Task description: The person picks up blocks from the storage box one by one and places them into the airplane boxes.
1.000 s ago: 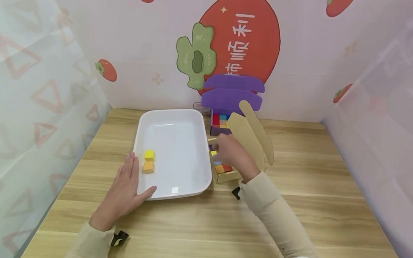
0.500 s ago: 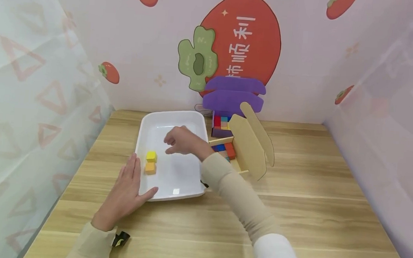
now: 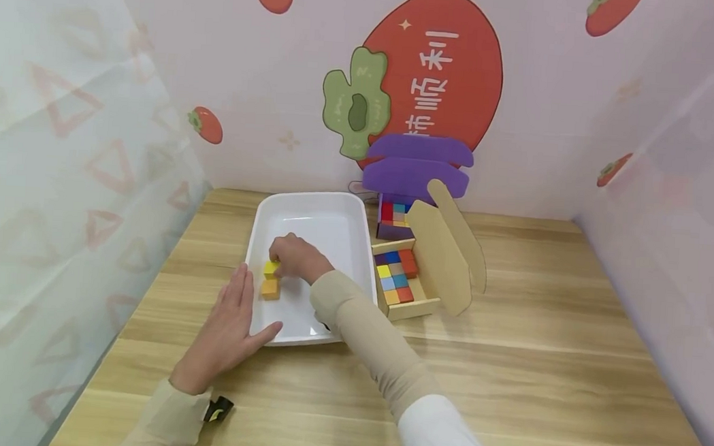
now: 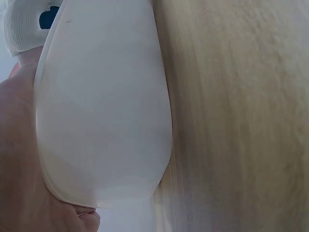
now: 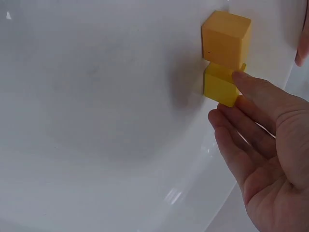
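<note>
A white tray (image 3: 339, 232) stands on the wooden table. My left hand (image 3: 223, 331) rests along its near left corner, fingers straight, thumb over the near rim. The left wrist view shows that hand against the tray's outer wall (image 4: 106, 106). Inside the tray, near the left side, an orange cube (image 5: 223, 41) sits beside a yellow cube (image 5: 221, 88). My right hand (image 5: 270, 140) pinches the yellow cube, its thumb on one side and fingertips on the other. From the head view, the right fingertips are partly hidden behind the hand.
An open tan cardboard box (image 3: 414, 311) holding several coloured cubes stands right of the tray, its lid (image 3: 443, 255) tipped rightward. Behind it is an open purple box (image 3: 393, 232) with more cubes, against the printed backdrop (image 3: 260, 94). Side curtains flank the table.
My right hand has left the tan box, crossed the tray leftward and come down at the yellow cube. The left hand has stayed on the tray. The head view has shifted slightly.
</note>
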{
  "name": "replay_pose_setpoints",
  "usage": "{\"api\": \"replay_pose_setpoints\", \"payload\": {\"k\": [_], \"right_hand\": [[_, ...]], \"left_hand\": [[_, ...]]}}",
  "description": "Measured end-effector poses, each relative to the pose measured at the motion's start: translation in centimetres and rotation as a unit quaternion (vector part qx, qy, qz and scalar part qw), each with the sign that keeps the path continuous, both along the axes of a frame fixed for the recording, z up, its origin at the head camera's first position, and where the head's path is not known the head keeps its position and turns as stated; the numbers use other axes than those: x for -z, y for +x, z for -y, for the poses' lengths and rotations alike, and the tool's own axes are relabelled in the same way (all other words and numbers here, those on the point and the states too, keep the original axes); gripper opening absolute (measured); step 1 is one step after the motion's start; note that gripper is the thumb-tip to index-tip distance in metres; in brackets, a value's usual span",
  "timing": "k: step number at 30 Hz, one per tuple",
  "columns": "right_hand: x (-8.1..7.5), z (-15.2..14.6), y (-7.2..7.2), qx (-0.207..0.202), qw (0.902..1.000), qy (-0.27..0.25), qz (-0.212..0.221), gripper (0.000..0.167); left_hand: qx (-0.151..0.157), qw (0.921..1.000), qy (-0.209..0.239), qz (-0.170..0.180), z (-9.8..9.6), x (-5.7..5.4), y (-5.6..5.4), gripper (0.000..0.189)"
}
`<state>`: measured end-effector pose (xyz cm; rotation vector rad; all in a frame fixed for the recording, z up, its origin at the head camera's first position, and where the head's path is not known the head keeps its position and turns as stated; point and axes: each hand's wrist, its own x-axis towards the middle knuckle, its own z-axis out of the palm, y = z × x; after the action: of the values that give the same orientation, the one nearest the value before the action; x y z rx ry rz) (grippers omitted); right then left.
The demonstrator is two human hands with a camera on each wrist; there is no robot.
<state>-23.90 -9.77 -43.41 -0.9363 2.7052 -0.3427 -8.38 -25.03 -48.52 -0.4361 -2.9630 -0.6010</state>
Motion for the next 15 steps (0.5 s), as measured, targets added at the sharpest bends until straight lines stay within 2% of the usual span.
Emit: {"api": "replay_pose_setpoints", "payload": {"k": [7,11,15], "right_hand": [[0.4,0.0,0.0,-0.002,0.9989,0.028,-0.037,0.025],[-0.4,-0.2,0.2,0.01,0.9982,0.028,-0.051,0.026],[-1.8,-1.4,0.8,0.035,0.9982,0.012,-0.047,0.026]], "left_hand": [[0.004,1.0,0.002,-0.001,-0.4,0.3,0.1,0.111],[0.004,1.0,0.002,-0.005,-0.3,0.2,0.0,0.11],[0.002,1.0,0.001,-0.003,-0.2,0.2,-0.2,0.111]]}}
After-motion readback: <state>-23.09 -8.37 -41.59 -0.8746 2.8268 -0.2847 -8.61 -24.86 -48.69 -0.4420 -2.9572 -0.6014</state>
